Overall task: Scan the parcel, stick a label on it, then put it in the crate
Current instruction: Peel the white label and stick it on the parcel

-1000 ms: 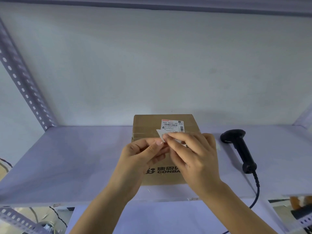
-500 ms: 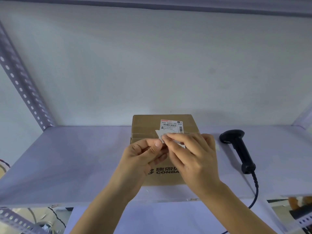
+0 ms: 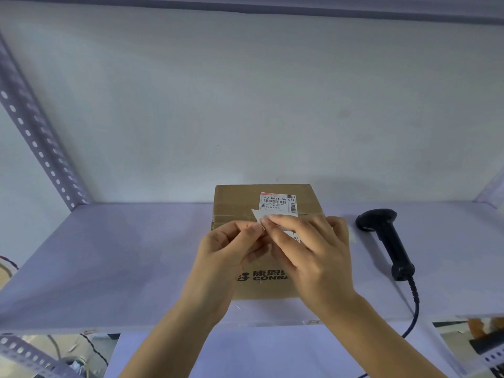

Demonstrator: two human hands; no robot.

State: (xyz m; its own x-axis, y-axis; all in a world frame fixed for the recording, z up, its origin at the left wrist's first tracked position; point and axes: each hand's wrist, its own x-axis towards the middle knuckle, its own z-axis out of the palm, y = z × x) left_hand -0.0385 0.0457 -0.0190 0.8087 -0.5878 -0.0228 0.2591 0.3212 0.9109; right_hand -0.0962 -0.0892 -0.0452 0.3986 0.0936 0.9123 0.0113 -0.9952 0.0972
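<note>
A brown cardboard parcel (image 3: 237, 203) with black print on its front sits on the pale shelf (image 3: 122, 255). One white shipping label (image 3: 278, 201) is stuck on its top, far right. Above the parcel, my left hand (image 3: 229, 249) and my right hand (image 3: 311, 249) pinch a second small white label (image 3: 259, 215) between their fingertips, the corner lifted. Most of that label is hidden under my right fingers. The black handheld scanner (image 3: 387, 238) lies on the shelf to the right of the parcel. No crate is in view.
The scanner's coiled cable (image 3: 414, 298) runs off the shelf's front edge at the right. A perforated metal upright (image 3: 35, 137) stands at the left, and the wall is just behind the parcel. A lower pale surface (image 3: 259, 353) lies under my forearms.
Both hands stay pinched on the small label over the parcel; the fingers shifted only slightly. The parcel and scanner have not moved.
</note>
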